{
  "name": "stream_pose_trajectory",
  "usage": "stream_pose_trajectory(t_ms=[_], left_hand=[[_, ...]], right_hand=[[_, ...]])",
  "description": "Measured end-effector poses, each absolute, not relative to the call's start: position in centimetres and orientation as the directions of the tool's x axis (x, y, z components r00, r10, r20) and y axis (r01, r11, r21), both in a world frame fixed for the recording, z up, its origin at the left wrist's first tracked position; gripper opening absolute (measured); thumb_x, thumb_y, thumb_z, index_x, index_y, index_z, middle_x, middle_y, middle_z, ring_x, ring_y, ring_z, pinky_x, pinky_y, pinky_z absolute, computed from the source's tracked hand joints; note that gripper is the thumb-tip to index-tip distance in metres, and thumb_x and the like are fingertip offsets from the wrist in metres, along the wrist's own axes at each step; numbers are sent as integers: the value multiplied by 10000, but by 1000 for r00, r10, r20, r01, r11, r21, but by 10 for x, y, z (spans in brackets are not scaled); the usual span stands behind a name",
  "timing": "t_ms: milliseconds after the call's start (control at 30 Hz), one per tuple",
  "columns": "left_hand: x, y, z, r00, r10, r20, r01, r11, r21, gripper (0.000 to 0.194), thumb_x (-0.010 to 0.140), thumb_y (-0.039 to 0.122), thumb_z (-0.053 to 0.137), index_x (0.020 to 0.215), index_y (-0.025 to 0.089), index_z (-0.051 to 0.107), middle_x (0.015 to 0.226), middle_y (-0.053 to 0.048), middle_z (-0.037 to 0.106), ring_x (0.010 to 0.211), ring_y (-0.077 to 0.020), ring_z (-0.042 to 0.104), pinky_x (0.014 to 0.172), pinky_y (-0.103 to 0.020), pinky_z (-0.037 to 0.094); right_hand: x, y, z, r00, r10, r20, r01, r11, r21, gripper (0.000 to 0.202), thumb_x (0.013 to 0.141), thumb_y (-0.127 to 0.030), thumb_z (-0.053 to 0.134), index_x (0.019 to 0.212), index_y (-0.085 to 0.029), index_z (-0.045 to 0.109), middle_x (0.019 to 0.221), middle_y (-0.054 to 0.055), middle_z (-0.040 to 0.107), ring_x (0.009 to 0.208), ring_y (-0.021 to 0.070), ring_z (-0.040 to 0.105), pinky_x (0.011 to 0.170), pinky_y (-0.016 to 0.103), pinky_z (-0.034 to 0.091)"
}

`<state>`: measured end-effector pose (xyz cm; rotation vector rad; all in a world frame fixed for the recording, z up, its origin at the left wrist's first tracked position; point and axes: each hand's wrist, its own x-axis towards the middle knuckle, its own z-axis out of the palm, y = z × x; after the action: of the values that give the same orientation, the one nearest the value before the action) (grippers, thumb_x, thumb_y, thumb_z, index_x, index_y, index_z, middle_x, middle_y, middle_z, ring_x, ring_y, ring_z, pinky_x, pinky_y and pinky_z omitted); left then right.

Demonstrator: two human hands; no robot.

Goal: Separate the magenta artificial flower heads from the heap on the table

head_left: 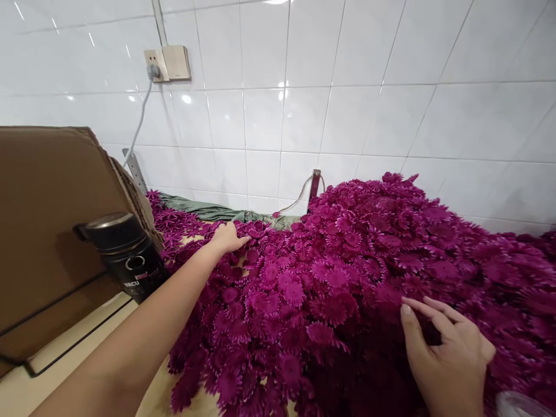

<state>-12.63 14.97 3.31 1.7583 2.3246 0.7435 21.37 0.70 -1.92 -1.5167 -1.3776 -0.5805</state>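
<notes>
A large heap of purple-magenta artificial flower heads (295,292) spreads before me, with frilled, pale-edged petals. My left hand (226,237) reaches to the far left part of the heap and rests on the flowers, its thumb stretched out sideways; its other fingers are partly hidden. Over the right side of the heap is my right hand (452,347), thumb and index fingertip brought together in a pinch. A blurred flower lies right at those fingertips, but I cannot tell whether it is between them.
To the left, a black vacuum flask (125,249) stands by a brown cardboard box (52,231). Green cloth (208,209) runs along the white tiled wall (264,116). A plug and cable (143,116) hang from a socket. A clear container (519,403) shows at bottom right.
</notes>
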Motion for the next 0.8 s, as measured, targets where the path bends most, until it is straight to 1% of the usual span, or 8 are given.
stream_pose_trajectory(t_ms=[133, 200, 267, 400, 533, 600, 667, 800], left_hand=[[-122, 136, 45, -353, 912, 209, 758, 148, 636, 264, 676, 438, 503, 663, 178, 544, 848, -142, 661, 958, -325, 565, 779, -359, 396], [-115, 123, 51, -359, 904, 232, 671, 78, 737, 285, 712, 447, 434, 561, 207, 463, 689, -84, 631, 856, -281, 582, 721, -332, 402], [-102, 107, 56, -336, 912, 235, 554, -11, 833, 317, 742, 436, 358, 514, 219, 386, 549, -34, 543, 689, -218, 568, 632, -300, 399], [-51, 60, 55, -131, 980, 153, 251, -116, 961, 340, 738, 429, 318, 482, 211, 369, 428, 36, 384, 416, -109, 411, 468, -244, 355], [17, 9, 43, 108, 993, 35, -15, -34, 999, 247, 680, 328, 348, 558, 177, 500, 499, -4, 506, 476, -128, 515, 472, -248, 408], [46, -9, 37, 209, 978, -9, -427, 99, 899, 161, 626, 275, 440, 630, 161, 554, 579, -21, 576, 605, -156, 575, 559, -261, 451], [64, -20, 34, 225, 972, -63, -675, 202, 710, 150, 620, 237, 461, 667, 157, 579, 615, -25, 610, 687, -174, 599, 636, -273, 470], [65, -24, 39, 244, 948, -206, -859, 309, 408, 220, 722, 244, 433, 776, 144, 623, 800, -59, 668, 897, -184, 605, 800, -269, 458]], right_hand=[[214, 6, -19, 176, 453, 874, 941, 183, -284, 443, 802, -476, 378, 767, -137, 662, 857, 153, 629, 859, 297, 551, 835, 487, 357], [212, 2, -15, 189, 509, 839, 908, 235, -347, 415, 799, -453, 387, 794, -145, 665, 823, 131, 655, 838, 281, 575, 820, 459, 395], [208, -3, -7, 268, 600, 754, 843, 232, -485, 408, 790, -436, 400, 897, -140, 660, 812, 117, 676, 792, 262, 604, 781, 428, 438], [191, -8, 18, 381, 695, 610, 674, 243, -698, 450, 771, -425, 447, 1086, -142, 598, 970, 115, 673, 870, 250, 622, 840, 427, 443], [163, 4, 42, 253, 785, 566, 499, 396, -771, 520, 768, -467, 472, 1150, -123, 555, 1201, 131, 563, 1087, 239, 529, 956, 414, 383], [148, 13, 46, 131, 831, 541, 457, 433, -777, 566, 763, -518, 463, 1152, -118, 557, 1228, 135, 542, 1144, 242, 481, 999, 423, 334], [136, 19, 42, 21, 875, 483, 410, 433, -803, 611, 763, -583, 417, 1132, -124, 577, 1224, 134, 545, 1178, 253, 447, 1027, 442, 286], [118, 4, 26, -72, 902, 425, 404, 416, -815, 640, 815, -611, 244, 1168, -178, 557, 1279, 89, 501, 1273, 251, 311, 1061, 485, 183]])
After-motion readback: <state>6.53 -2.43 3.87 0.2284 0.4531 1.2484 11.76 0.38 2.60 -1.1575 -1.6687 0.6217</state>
